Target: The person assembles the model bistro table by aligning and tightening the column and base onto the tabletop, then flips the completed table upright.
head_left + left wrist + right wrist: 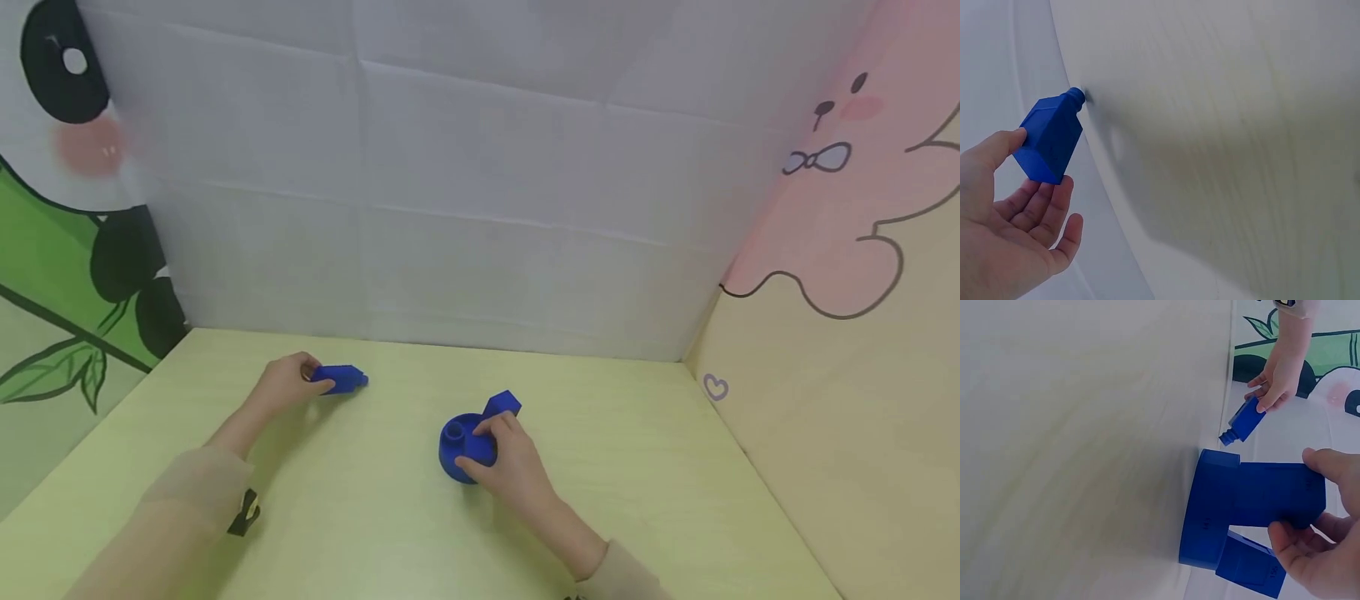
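Observation:
In the head view my left hand (pixel 288 382) holds a blue bottle-shaped piece (pixel 343 379) just above the table, its narrow neck pointing right. The left wrist view shows thumb and fingers pinching the flat-sided body (pixel 1050 140). My right hand (pixel 510 462) is at a round blue base (pixel 448 468) with a small raised ring (pixel 453 432). Seen from the right wrist, its thumb and fingers grip an angular blue block (pixel 1275 494) that stands on the base (pixel 1209 512). A second blue block (pixel 1250 565) sits tilted beside it, apparently against the base.
Both hands work over a pale yellow table (pixel 360 517). A white cloth wall (pixel 480 183) rises behind it, with a green-and-white printed panel (pixel 52 250) on the left and a pink-and-yellow one (pixel 847 225) on the right.

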Motion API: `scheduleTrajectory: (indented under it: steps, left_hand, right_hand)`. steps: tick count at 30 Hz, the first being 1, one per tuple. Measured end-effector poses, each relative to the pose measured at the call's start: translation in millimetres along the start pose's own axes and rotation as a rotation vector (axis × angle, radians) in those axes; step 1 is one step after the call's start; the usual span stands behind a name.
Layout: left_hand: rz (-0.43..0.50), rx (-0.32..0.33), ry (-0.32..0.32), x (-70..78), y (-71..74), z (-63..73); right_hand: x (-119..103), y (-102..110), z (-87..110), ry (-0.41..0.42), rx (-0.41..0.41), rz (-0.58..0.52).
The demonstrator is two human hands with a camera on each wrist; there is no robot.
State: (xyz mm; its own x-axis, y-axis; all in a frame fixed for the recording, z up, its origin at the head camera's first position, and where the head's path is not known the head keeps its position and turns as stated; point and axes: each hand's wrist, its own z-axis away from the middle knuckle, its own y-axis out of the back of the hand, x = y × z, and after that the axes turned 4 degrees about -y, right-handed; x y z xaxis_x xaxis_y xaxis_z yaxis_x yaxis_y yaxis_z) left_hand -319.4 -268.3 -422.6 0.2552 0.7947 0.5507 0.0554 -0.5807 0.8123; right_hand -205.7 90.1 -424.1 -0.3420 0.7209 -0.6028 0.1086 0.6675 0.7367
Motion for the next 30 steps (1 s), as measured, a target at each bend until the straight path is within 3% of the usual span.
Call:
scheduleTrajectory:
  steps: [5,14,23,30]
  left_hand:
    - [0.009,0.032,0.052,7.0,-5.1,5.1]
    - [-0.003,0.062,0.062,20.6,-6.1,11.3]
    - [0.029,0.070,0.006,40.4,-0.2,12.5]
    - [0.053,0.082,-0.043,65.4,2.7,14.7]
  right_hand:
    - [1,2,0.3,0.005,-0.010,0.003]
    - [13,9,-5.7,0.084,-0.018,-0.007]
    - [29,9,-21.0,0.085,-0.085,-0.097]
    - [39,7,-31.1,0.135,-0.105,-0.081]
